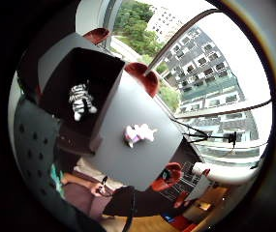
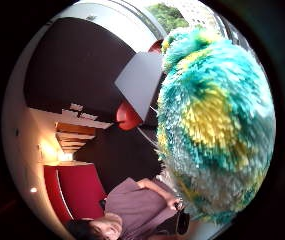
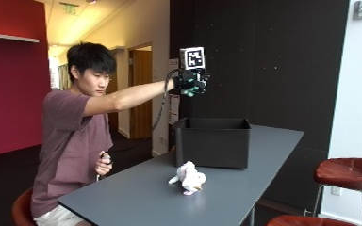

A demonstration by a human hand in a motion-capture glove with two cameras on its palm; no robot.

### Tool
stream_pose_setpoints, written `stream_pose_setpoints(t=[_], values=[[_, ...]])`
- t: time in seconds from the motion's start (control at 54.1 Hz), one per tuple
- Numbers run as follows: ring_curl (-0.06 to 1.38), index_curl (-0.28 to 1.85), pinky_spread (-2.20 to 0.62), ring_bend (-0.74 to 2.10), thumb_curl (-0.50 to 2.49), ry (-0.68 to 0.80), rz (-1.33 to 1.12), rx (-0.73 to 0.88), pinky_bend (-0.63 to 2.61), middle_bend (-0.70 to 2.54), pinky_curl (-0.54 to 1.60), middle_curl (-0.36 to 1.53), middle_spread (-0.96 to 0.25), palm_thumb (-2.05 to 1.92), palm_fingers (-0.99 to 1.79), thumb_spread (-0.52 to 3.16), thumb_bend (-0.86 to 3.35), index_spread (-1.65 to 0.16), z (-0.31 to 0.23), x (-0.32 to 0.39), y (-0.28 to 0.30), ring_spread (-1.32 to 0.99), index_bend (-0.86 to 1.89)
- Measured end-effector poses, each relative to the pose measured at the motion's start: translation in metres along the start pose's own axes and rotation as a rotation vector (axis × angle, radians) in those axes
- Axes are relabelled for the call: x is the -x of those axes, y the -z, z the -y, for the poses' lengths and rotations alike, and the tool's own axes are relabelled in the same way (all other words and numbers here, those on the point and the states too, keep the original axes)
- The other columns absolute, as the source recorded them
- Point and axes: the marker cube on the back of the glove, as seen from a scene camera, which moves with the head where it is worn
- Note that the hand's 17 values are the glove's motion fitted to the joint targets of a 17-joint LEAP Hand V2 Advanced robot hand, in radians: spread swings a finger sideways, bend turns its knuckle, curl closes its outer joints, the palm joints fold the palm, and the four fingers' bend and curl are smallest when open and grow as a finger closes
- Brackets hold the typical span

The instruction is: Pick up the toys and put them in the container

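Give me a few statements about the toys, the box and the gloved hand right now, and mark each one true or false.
1. The gloved right hand holds a fluffy teal and yellow toy high above the black container. True.
2. The container is empty. False: a striped zebra toy already lies inside it.
3. A white and pink plush toy lies on the grey table, outside the container. True.
4. The container stands on the floor. False: it stands on the table.
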Motion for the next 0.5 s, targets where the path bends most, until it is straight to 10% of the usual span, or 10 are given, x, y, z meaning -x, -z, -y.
stream_pose_setpoints(t=[0.166,0.24,0.259,0.333,0.499], values=[[0.77,0.87,-0.41,1.34,1.03,0.036,-0.025,0.105,1.23,1.21,0.66,0.90,-0.27,0.69,0.90,0.17,0.04,-0.24,0.036,0.029,-0.030,-0.42,0.68],[0.80,0.88,-0.41,1.48,1.01,0.046,-0.066,0.242,1.40,0.65,0.71,0.80,-0.33,0.65,0.29,0.46,0.05,-0.23,0.040,0.027,-0.048,-0.41,0.54],[0.77,0.81,-0.40,1.40,0.98,0.042,-0.070,0.265,1.30,0.96,0.66,0.88,-0.34,0.56,0.29,0.54,-0.01,-0.22,0.041,0.028,-0.050,-0.41,0.31],[0.68,0.67,-0.23,0.99,0.86,0.025,-0.072,0.362,1.37,0.50,0.67,0.71,-0.19,0.36,-0.64,0.76,-0.08,-0.17,0.044,0.034,-0.065,-0.28,0.06],[0.48,0.40,-0.05,0.54,0.69,-0.101,-0.041,0.340,1.31,0.11,0.55,0.52,0.01,0.18,-0.50,1.02,-0.05,-0.12,0.050,0.030,-0.070,-0.09,-0.02]])
